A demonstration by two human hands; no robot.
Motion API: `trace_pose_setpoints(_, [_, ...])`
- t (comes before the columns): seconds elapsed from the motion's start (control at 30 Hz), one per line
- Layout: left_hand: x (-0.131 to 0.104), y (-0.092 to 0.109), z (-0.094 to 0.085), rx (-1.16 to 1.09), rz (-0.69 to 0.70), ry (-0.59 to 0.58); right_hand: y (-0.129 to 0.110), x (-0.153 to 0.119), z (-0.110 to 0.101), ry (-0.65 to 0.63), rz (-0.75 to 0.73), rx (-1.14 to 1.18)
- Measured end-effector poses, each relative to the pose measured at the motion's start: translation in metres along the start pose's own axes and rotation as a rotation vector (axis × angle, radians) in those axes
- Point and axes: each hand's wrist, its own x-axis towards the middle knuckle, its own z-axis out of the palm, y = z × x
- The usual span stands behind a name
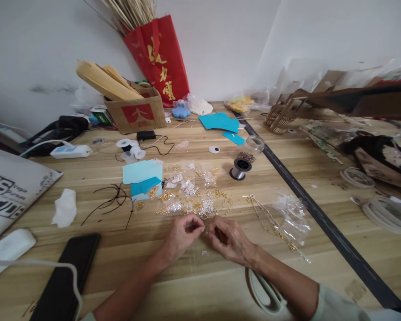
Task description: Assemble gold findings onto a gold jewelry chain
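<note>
Near the table's middle, my left hand (pixel 186 235) pinches thumb to forefinger, with a thin clear thread (pixel 191 258) hanging below it. My right hand (pixel 227 237) is closed beside it, fingertips almost touching the left ones. Something tiny lies between the fingertips, too small to make out. Just beyond the hands are piles of silver beads (pixel 206 205) and gold beads (pixel 167 195), some on small clear bags. A few clear beads (pixel 204 253) lie between my wrists. A gold chain (pixel 270 220) rests to the right, and a spool of thread (pixel 240 169) stands farther back.
Scissors (pixel 263 292) lie under my right forearm. A black phone (pixel 67 276) is at the lower left, black cord (pixel 113 198) and blue cards (pixel 142 171) behind it. A bead jar (pixel 254 147), a cardboard box (pixel 137 111) and a red bag (pixel 160 58) stand at the back.
</note>
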Motion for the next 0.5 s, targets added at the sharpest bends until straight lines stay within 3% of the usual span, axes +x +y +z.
trace_pose_setpoints(0.5, [-0.0016,0.0007,0.0002,0.026,-0.001,0.004,0.0011,-0.0011,0.0010,0.009,-0.005,0.001])
